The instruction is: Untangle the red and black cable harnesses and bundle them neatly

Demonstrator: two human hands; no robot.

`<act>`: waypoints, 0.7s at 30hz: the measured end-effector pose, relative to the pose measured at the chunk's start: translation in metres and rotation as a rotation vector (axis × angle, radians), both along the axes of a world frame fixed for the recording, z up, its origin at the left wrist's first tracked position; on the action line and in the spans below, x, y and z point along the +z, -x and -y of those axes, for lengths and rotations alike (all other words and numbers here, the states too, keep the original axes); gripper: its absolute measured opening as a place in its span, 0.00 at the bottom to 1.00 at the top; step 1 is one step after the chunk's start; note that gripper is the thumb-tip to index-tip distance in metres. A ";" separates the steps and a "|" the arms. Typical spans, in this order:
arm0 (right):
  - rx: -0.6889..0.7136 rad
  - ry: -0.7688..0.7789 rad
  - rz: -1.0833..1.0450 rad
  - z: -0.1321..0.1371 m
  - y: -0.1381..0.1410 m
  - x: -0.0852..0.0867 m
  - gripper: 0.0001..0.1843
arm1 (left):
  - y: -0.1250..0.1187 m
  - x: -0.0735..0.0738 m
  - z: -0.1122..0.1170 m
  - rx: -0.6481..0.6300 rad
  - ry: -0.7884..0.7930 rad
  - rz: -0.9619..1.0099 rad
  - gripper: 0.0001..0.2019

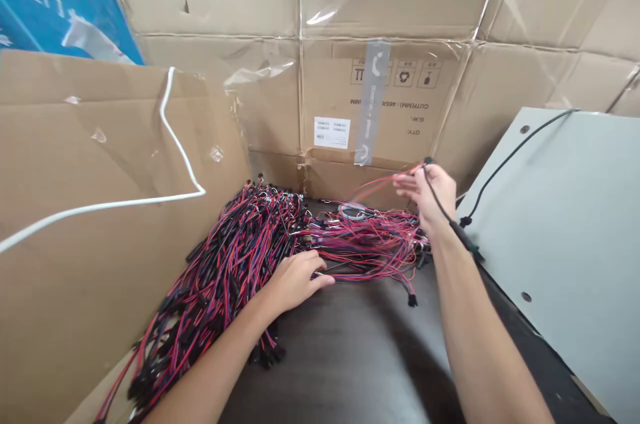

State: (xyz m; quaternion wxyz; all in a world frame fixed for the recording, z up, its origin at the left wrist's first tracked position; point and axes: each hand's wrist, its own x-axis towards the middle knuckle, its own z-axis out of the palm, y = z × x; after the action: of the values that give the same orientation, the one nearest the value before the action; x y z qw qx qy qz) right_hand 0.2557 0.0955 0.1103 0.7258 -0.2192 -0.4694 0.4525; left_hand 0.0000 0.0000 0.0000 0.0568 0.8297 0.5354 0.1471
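A large heap of red, blue and black wire leads (235,257) with black connectors lies across the dark surface (350,357). My left hand (295,281) rests palm down on the heap's right edge, fingers stretched over thin red wires (370,247). My right hand (427,194) is raised above the far end of those wires, fingers pinched on a few red strands and a black cable (450,221) that runs down along my wrist.
Flattened cardboard walls (350,97) taped together enclose the back and left. A white cord (170,124) crosses the left cardboard. A grey panel (575,224) with holes and a black cable (505,164) leans at the right. A blue box (60,4) sits top left.
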 end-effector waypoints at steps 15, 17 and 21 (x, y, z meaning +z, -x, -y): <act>0.102 -0.131 -0.077 0.040 -0.014 0.035 0.07 | 0.002 -0.008 -0.003 -0.009 -0.052 -0.149 0.08; 0.134 -0.098 -0.071 0.043 -0.019 0.037 0.06 | -0.001 -0.005 -0.001 0.005 -0.077 -0.175 0.10; 0.149 -0.016 -0.029 0.032 -0.026 0.032 0.05 | -0.019 0.013 0.000 0.016 -0.111 -0.157 0.13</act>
State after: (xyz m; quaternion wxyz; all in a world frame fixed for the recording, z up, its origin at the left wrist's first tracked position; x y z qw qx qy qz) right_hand 0.2819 0.0636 0.1425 0.6987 -0.1710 -0.4774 0.5047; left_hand 0.0185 -0.0002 0.0134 -0.0326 0.8363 0.5359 0.1113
